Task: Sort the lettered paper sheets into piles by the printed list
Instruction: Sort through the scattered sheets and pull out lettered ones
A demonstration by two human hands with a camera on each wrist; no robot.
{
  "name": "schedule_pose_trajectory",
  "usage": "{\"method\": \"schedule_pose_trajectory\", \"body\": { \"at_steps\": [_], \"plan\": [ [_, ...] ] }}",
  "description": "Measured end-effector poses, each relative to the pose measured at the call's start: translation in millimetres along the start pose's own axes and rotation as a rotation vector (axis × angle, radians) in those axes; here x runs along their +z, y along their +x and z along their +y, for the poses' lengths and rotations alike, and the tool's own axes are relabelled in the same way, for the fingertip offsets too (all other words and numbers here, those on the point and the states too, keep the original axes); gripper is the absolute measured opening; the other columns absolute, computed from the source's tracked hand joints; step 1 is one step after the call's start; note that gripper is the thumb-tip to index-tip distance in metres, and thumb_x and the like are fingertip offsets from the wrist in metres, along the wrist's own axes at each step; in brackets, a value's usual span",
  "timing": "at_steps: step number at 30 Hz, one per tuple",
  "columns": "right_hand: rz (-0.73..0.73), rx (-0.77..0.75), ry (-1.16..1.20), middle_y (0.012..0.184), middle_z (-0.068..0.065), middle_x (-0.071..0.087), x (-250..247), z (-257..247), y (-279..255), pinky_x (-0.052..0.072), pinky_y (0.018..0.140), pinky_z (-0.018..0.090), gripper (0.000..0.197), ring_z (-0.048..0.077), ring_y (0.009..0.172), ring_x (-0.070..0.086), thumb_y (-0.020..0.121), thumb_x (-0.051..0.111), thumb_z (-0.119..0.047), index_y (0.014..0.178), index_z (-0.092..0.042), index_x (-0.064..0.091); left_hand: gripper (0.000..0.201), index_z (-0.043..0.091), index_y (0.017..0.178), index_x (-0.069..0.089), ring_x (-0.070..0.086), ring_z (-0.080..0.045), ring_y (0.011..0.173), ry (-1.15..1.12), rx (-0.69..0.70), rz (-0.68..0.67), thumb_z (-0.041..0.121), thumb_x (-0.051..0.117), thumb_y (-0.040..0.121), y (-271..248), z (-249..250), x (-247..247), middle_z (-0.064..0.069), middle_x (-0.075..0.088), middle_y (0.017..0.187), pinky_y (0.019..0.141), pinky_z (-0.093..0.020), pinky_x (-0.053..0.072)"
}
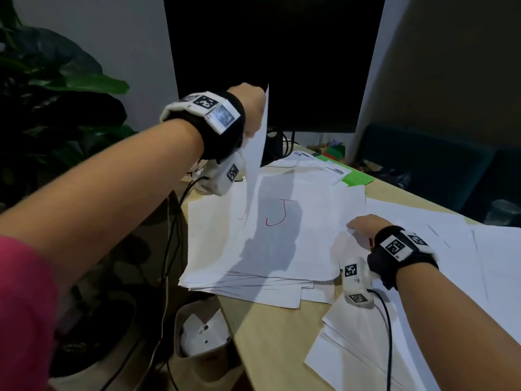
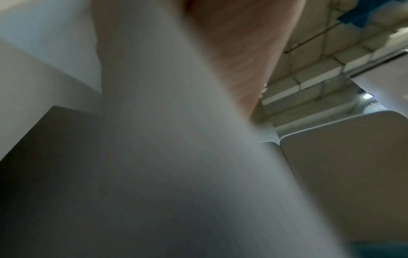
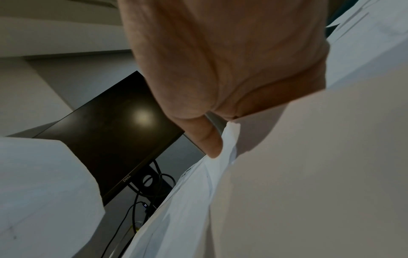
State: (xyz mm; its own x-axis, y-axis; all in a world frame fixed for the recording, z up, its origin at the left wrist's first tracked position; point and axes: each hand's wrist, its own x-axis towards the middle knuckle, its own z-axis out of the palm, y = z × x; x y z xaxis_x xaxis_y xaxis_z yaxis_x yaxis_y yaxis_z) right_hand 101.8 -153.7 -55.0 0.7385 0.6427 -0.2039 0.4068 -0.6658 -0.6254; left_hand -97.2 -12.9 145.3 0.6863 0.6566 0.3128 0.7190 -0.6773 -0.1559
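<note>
My left hand [image 1: 251, 108] is raised in front of the monitor and grips a white sheet [image 1: 255, 165] that hangs nearly edge-on over the desk. The left wrist view shows that sheet [image 2: 176, 139] blurred against the palm [image 2: 243, 43]. Below it lies a thick stack of sheets [image 1: 248, 277], and the top sheet bears a red letter J [image 1: 277, 213]. My right hand [image 1: 363, 225] rests at the stack's right edge. In the right wrist view its thumb [image 3: 209, 143] is straight and touches the paper; the other fingers are hidden. A printed sheet [image 1: 329, 167] lies behind the stack.
A dark monitor [image 1: 273, 63] stands at the back of the wooden desk [image 1: 270, 334]. More white sheets [image 1: 423, 221] spread to the right and front right [image 1: 352, 348]. A green sheet [image 1: 356, 179] lies at the back. A plant [image 1: 56, 94] and a bin [image 1: 203, 328] stand left of the desk.
</note>
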Motion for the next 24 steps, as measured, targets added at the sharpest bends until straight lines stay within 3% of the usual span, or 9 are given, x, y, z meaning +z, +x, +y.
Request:
{"method": "schedule_pose_trajectory", "body": {
  "at_steps": [4, 10, 12, 14, 15, 18, 20, 21, 24],
  "plan": [
    [0.011, 0.002, -0.147, 0.133, 0.009, 0.056, 3.5, -1.2, 4.2, 0.042, 0.100, 0.030, 0.033, 0.027, 0.120, 0.054, 0.099, 0.035, -0.008, 0.122, -0.004, 0.058, 0.015, 0.000, 0.105, 0.059, 0.056, -0.034, 0.090, 0.164, 0.039, 0.083, 0.000, 0.052, 0.091, -3.7, 4.3, -1.2, -0.022, 0.059, 0.104, 0.072, -0.038, 0.040],
    [-0.006, 0.018, -0.086, 0.134, 0.008, 0.054, 3.7, -2.2, -3.3, 0.041, 0.100, 0.029, 0.032, 0.030, 0.121, 0.051, 0.099, 0.037, -0.011, 0.125, -0.009, 0.056, 0.030, 0.004, 0.123, 0.055, 0.060, -0.029, 0.099, 0.310, 0.115, 0.024, 0.005, 0.046, 0.095, -24.9, 54.2, 33.9, -0.010, 0.059, 0.112, 0.068, -0.036, 0.040],
    [0.036, 0.103, 0.062, 0.137, 0.013, 0.048, 5.4, -3.0, -1.3, 0.040, 0.101, 0.033, 0.039, 0.033, 0.122, 0.049, 0.096, 0.043, -0.010, 0.135, -0.005, 0.042, 0.029, 0.004, 0.122, 0.055, 0.061, -0.027, 0.101, 0.304, 0.168, -0.043, 0.004, 0.043, 0.096, -35.9, 71.2, 59.5, -0.008, 0.059, 0.114, 0.069, -0.034, 0.042],
    [0.099, 0.165, 0.150, 0.140, 0.021, 0.039, 4.9, -4.3, -2.5, 0.040, 0.099, 0.039, 0.063, 0.037, 0.125, 0.044, 0.092, 0.050, -0.009, 0.144, 0.001, 0.017, 0.030, 0.005, 0.120, 0.059, 0.060, -0.028, 0.106, 0.252, 0.186, -0.143, 0.003, 0.041, 0.096, -48.0, 86.1, 85.4, -0.009, 0.059, 0.118, 0.073, -0.033, 0.045],
    [0.140, 0.186, 0.158, 0.140, 0.022, 0.036, 3.8, -7.2, -2.3, 0.039, 0.099, 0.042, 0.065, 0.039, 0.126, 0.041, 0.090, 0.052, -0.010, 0.143, 0.000, 0.016, 0.031, 0.006, 0.121, 0.059, 0.059, -0.028, 0.110, 0.227, 0.190, -0.193, 0.003, 0.041, 0.096, -53.2, 91.9, 97.9, -0.010, 0.059, 0.120, 0.077, -0.033, 0.046],
    [0.188, 0.123, -0.084, 0.135, 0.019, 0.037, 0.5, -13.3, -8.7, 0.037, 0.098, 0.044, 0.044, 0.038, 0.124, 0.036, 0.086, 0.056, -0.021, 0.125, -0.005, 0.041, 0.029, 0.008, 0.121, 0.059, 0.059, -0.027, 0.112, 0.189, 0.177, -0.293, 0.006, 0.045, 0.096, -64.3, 101.2, 124.0, -0.009, 0.058, 0.123, 0.085, -0.033, 0.047],
    [0.011, 0.079, -0.138, 0.115, 0.017, 0.056, 3.0, -21.9, -14.5, 0.043, 0.083, 0.037, 0.023, 0.033, 0.105, 0.052, 0.086, 0.060, -0.030, 0.093, -0.008, 0.056, 0.028, 0.007, 0.120, 0.059, 0.058, -0.027, 0.111, 0.167, 0.161, -0.341, 0.006, 0.047, 0.095, -67.3, 102.0, 134.4, -0.010, 0.057, 0.123, 0.086, -0.033, 0.048],
    [-0.108, 0.050, -0.110, 0.100, 0.015, 0.062, 6.4, -25.0, -16.4, 0.044, 0.073, 0.033, 0.025, 0.030, 0.089, 0.057, 0.086, 0.063, -0.032, 0.081, -0.008, 0.057, 0.028, 0.006, 0.120, 0.059, 0.058, -0.028, 0.112, 0.149, 0.145, -0.365, 0.006, 0.047, 0.094, -68.5, 101.9, 138.3, -0.012, 0.056, 0.123, 0.086, -0.032, 0.048],
    [-0.307, 0.048, -0.161, 0.077, 0.013, 0.062, 13.3, -33.0, -26.3, 0.046, 0.062, 0.030, 0.028, 0.026, 0.068, 0.057, 0.084, 0.067, -0.023, 0.067, -0.006, 0.053, 0.028, 0.002, 0.121, 0.056, 0.056, -0.029, 0.113, 0.094, 0.098, -0.423, 0.006, 0.045, 0.095, -71.4, 101.0, 144.9, -0.016, 0.052, 0.125, 0.088, -0.032, 0.048]
  ]
}}
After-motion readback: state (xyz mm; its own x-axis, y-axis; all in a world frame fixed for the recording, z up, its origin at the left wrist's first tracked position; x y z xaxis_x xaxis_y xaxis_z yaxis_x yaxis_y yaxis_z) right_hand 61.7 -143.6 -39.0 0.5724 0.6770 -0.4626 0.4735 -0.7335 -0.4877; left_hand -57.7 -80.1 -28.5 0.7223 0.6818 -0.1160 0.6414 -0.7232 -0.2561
